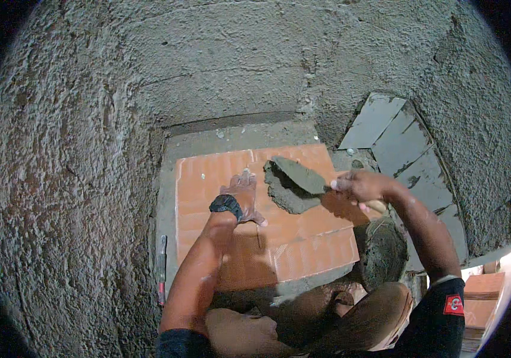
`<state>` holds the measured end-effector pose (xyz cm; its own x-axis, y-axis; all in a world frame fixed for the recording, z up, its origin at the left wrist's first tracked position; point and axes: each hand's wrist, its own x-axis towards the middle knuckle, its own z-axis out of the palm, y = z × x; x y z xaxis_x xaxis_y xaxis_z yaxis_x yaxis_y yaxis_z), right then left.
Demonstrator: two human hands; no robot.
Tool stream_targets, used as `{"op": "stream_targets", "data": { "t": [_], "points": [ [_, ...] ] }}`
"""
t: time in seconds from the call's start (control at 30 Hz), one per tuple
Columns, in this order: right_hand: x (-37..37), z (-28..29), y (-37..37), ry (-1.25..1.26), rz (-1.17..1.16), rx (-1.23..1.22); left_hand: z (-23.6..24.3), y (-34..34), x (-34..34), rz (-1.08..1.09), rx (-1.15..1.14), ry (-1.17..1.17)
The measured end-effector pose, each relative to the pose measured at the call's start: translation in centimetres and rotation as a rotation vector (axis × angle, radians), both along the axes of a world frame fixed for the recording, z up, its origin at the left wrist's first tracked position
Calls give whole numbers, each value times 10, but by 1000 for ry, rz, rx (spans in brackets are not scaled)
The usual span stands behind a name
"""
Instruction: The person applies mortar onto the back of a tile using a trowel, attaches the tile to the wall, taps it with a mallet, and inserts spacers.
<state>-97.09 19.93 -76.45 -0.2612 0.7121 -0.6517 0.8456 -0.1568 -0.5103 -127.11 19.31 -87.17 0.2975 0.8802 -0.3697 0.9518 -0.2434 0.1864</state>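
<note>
My left hand [244, 198] lies flat on an orange ribbed tile [207, 179], fingers stretched out and pointing away from me. In my right hand [361, 188] is a trowel [300, 174], gripped by its handle, which is partly hidden by my fingers. Grey mortar coats the trowel's blade. A patch of wet mortar [291, 200] is spread on the orange tiles right under and beside the blade. Several such tiles lie side by side, back upward, in front of me.
Rough grey walls rise on the left and at the back. Grey flat tiles [407, 149] lean against the right wall. A mound of mortar [385, 250] sits near my right knee. A slim tool with a red end [161, 271] lies at the left wall. Orange tiles [483, 292] are stacked at lower right.
</note>
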Motion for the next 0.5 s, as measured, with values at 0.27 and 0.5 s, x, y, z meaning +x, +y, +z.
{"op": "stream_targets", "data": {
  "t": [0.27, 0.5],
  "points": [
    [-13, -11, 38, 22, 54, -373, 4, 0, 0, -7, 29, -31],
    [16, 0, -16, -254, 302, -14, 5, 4, 2, 24, -61, -2]
  ]
}}
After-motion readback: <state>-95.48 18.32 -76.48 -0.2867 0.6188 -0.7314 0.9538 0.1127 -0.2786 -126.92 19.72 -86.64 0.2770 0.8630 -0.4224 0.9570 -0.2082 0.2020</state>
